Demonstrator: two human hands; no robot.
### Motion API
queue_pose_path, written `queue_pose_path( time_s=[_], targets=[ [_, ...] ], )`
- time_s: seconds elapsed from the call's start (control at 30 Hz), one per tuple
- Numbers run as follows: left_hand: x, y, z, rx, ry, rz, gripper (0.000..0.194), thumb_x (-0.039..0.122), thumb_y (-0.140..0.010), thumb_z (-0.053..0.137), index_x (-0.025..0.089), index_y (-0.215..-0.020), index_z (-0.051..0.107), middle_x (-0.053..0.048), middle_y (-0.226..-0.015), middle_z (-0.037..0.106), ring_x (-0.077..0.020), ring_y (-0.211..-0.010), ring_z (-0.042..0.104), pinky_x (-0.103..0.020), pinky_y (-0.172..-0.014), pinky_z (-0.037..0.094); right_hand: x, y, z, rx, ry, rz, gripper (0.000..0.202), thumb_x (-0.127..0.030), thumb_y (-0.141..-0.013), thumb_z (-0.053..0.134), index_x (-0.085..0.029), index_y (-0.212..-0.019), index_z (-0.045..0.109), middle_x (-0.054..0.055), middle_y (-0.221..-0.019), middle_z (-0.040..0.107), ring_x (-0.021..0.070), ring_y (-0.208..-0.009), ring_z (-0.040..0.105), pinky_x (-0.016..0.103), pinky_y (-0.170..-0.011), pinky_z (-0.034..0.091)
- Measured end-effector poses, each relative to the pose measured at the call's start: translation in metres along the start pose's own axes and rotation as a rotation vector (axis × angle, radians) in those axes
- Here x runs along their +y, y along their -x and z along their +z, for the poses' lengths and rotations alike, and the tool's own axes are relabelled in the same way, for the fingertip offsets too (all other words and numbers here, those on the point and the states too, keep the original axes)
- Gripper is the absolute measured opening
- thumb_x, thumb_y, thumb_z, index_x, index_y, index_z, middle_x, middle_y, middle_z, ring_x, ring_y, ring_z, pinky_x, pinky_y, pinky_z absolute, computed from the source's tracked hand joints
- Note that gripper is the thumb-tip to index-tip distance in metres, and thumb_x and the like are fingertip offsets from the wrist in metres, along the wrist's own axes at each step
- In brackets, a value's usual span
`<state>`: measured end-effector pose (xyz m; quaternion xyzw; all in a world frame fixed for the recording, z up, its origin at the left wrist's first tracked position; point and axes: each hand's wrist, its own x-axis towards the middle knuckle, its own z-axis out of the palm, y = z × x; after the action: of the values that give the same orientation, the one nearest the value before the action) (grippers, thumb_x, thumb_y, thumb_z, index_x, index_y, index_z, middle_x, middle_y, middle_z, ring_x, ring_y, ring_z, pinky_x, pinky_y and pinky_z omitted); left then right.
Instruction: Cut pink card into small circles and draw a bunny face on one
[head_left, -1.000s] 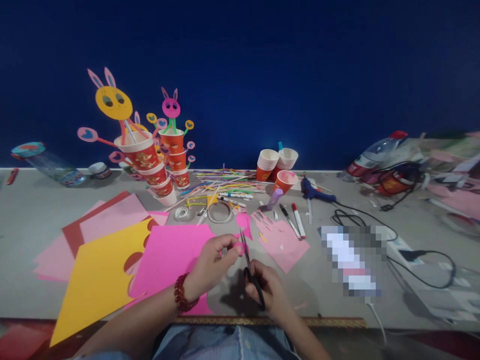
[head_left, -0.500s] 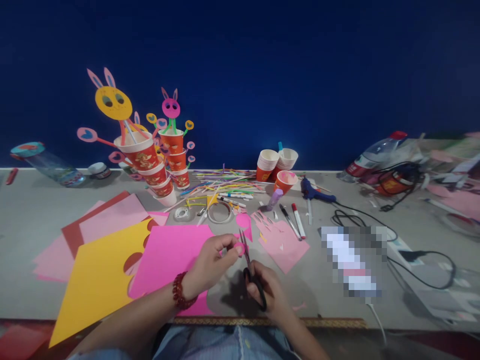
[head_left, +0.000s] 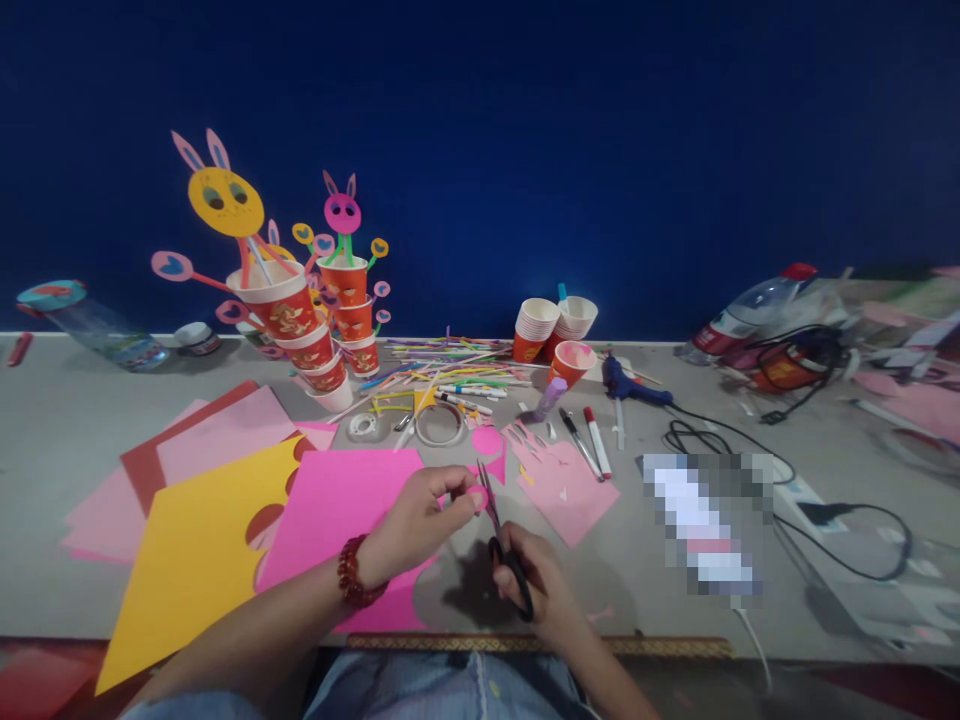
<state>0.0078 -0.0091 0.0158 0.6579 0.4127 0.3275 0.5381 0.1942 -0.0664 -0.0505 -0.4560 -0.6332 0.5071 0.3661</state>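
Between the thumb and fingers of my left hand (head_left: 431,515) is a small pink paper circle (head_left: 478,495). My right hand (head_left: 536,575) grips black-handled scissors (head_left: 491,510) through their loops. The blades point away from me, a little apart, right at the circle's right edge. Under my left wrist lies a bright pink sheet (head_left: 330,515). A larger pink paper circle (head_left: 487,440) and a pink scrap (head_left: 495,465) rest on the table just beyond the blades. Light pink paper with cut-outs (head_left: 566,495) is to the right of them.
Paper-cup rabbits (head_left: 289,305) stand at back left, beside yellow card (head_left: 199,530). Coloured sticks (head_left: 457,365), a tape roll (head_left: 439,424), stacked cups (head_left: 534,328) and markers (head_left: 596,440) lie ahead. At right are a blue glue gun (head_left: 634,385), its cable and a blurred-out rectangular object (head_left: 697,530).
My left hand and the pink circle have barely shifted. The scissors stay at the circle's edge, with only a slight movement of the blades. The view has moved very slightly.
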Motion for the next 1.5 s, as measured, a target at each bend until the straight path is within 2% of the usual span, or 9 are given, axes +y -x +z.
queue_pose_path(
  time_s=[0.23,0.43,0.67,0.87,1.33,1.5],
  targets=[
    [0.002,-0.004,-0.011,-0.127,-0.038,-0.014,0.023,0.029,-0.089,0.054,0.015,-0.071,0.057,0.003,-0.067,0.049,-0.0114,-0.066,0.043,-0.022,-0.062,0.033,0.002,0.001,-0.002,-0.055,-0.034,0.029,0.061,-0.082,-0.075,0.054,-0.023,-0.069,0.040,-0.005,-0.061,0.040,0.0121,-0.056,0.033,0.025,-0.051,0.024],
    [0.004,-0.004,-0.013,-0.186,-0.014,-0.024,0.022,0.028,-0.087,0.053,0.016,-0.070,0.055,0.003,-0.067,0.047,-0.0112,-0.065,0.041,-0.023,-0.061,0.032,0.000,-0.001,-0.006,-0.112,-0.117,0.041,0.061,-0.081,-0.073,0.059,-0.023,-0.071,0.039,-0.005,-0.062,0.041,0.0118,-0.056,0.032,0.024,-0.051,0.024],
    [0.007,-0.006,-0.013,-0.200,-0.024,-0.042,0.022,0.029,-0.087,0.053,0.016,-0.070,0.056,0.003,-0.067,0.047,-0.0112,-0.065,0.040,-0.023,-0.061,0.032,-0.002,-0.001,-0.005,-0.096,-0.142,0.004,0.065,-0.086,-0.073,0.052,-0.022,-0.069,0.041,-0.005,-0.060,0.043,0.0117,-0.055,0.036,0.024,-0.052,0.026],
    [0.007,-0.007,-0.014,-0.198,-0.038,-0.052,0.024,0.033,-0.088,0.053,0.016,-0.071,0.057,0.003,-0.066,0.048,-0.0115,-0.064,0.041,-0.022,-0.061,0.032,-0.003,-0.001,-0.005,-0.110,-0.177,-0.006,0.063,-0.084,-0.076,0.051,-0.021,-0.068,0.045,-0.003,-0.059,0.048,0.0127,-0.054,0.042,0.025,-0.052,0.027],
    [0.005,-0.011,-0.018,-0.229,-0.052,-0.040,0.022,0.029,-0.086,0.055,0.017,-0.068,0.054,0.004,-0.064,0.045,-0.0109,-0.063,0.040,-0.022,-0.060,0.032,-0.004,-0.002,-0.008,-0.110,-0.071,0.016,0.062,-0.084,-0.077,0.048,-0.023,-0.068,0.038,-0.005,-0.058,0.040,0.0121,-0.053,0.035,0.026,-0.052,0.025],
    [0.006,-0.013,-0.021,-0.240,-0.071,-0.060,0.020,0.027,-0.084,0.056,0.017,-0.066,0.052,0.005,-0.063,0.044,-0.0106,-0.062,0.039,-0.021,-0.060,0.032,-0.001,-0.003,-0.008,-0.115,-0.040,0.044,0.061,-0.082,-0.075,0.052,-0.024,-0.069,0.035,-0.006,-0.059,0.038,0.0115,-0.054,0.032,0.025,-0.050,0.024]
  ],
)
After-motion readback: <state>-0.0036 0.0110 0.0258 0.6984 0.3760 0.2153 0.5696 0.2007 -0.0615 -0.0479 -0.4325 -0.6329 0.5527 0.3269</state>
